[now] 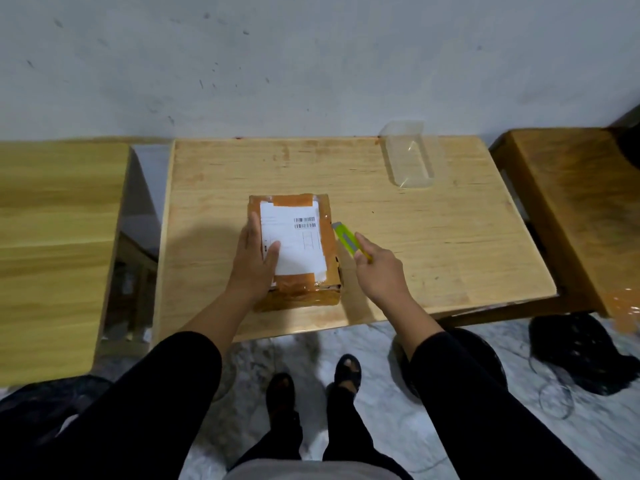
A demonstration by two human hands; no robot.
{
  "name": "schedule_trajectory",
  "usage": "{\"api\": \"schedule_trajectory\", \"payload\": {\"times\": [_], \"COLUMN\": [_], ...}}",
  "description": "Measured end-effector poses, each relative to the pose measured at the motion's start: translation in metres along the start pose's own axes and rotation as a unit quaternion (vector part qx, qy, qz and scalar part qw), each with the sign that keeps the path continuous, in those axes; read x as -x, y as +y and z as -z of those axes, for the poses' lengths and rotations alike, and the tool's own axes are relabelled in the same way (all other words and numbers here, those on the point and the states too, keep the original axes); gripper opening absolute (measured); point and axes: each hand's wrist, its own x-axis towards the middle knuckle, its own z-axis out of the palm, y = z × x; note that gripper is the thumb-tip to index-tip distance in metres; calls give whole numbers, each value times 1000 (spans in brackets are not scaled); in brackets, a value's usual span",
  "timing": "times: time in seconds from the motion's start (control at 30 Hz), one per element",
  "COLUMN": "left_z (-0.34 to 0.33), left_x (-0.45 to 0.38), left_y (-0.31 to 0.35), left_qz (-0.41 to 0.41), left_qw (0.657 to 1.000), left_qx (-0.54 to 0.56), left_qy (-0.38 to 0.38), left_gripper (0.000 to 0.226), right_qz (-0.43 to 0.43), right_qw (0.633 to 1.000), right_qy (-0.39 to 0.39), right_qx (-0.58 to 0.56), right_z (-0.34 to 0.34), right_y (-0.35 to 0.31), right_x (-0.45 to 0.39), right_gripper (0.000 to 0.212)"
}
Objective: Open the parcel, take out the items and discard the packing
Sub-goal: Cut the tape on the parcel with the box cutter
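Note:
A brown taped cardboard parcel (304, 216) with a white shipping label lies near the front middle of a light wooden table (433, 244). My left hand (258, 263) rests flat on the parcel's left side, fingers apart, pressing it down. My right hand (375, 271) is closed around a yellow-green utility knife (344, 241), whose tip points at the parcel's right edge, close beside it. Whether the blade touches the parcel is unclear.
A clear plastic container (410, 154) stands at the table's back right. Another wooden table (52, 237) is on the left and a darker wooden bench (571, 209) on the right. A black bag (578, 355) lies on the marble floor at right.

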Motion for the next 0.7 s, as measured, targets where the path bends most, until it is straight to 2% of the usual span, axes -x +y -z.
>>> {"api": "schedule_trajectory", "payload": {"times": [0.33,0.7], "left_z": [-1,-6], "left_x": [0,1], "left_y": [-1,2], "left_qz": [6,33], "left_qw": [1000,999], "left_qx": [3,16], "left_qy": [-6,12], "left_gripper": [69,68], "right_qz": [-14,6], "right_qw": [1000,996], "right_qy": [-3,-65], "right_qx": [19,59], "right_z": [-6,11], "right_y": [-11,5], "right_x": [-4,12], "right_gripper": [43,43]}}
